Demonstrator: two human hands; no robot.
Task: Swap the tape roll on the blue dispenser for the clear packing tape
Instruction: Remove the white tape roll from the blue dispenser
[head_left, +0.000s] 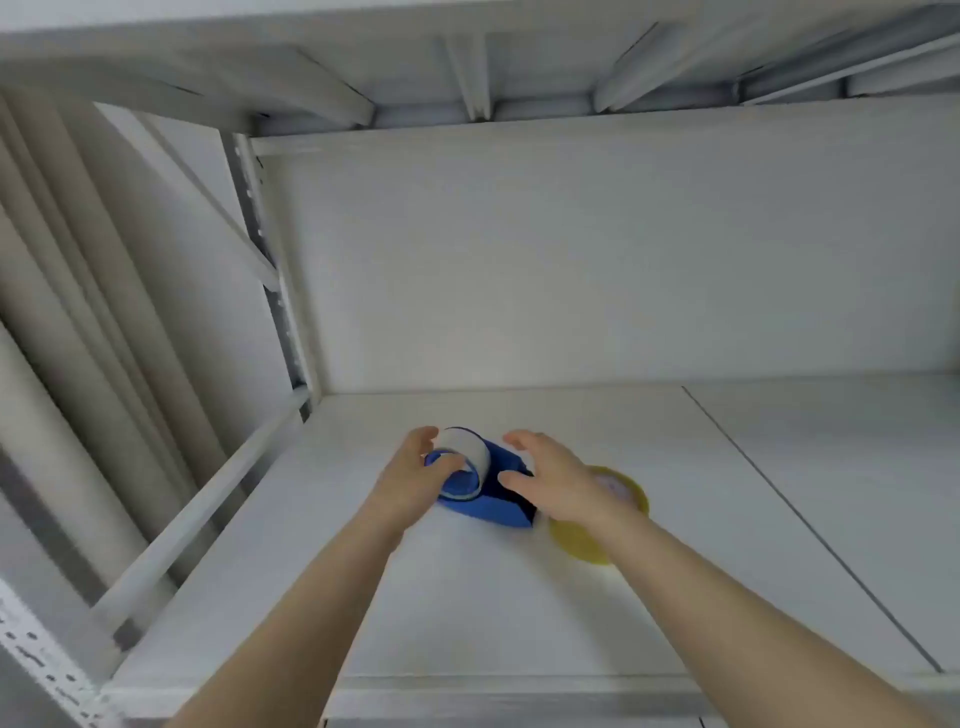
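Observation:
A blue tape dispenser (498, 501) lies on the white shelf (467, 597), carrying a whitish tape roll (467, 452) at its left end. My left hand (415, 478) curls around that roll, thumb and fingers on its rim. To the right, my right hand (556, 483) hovers over the dispenser's right end with fingers spread, holding nothing. A yellowish clear packing tape roll (587, 540) lies flat on the shelf just right of the dispenser, partly hidden by my right wrist.
A shelf board hangs overhead and a white back wall (623, 260) closes the bay. A metal upright (275, 291) and a rail (197, 509) bound the left side, with curtains beyond. A seam (810, 525) divides the shelf surface on the right.

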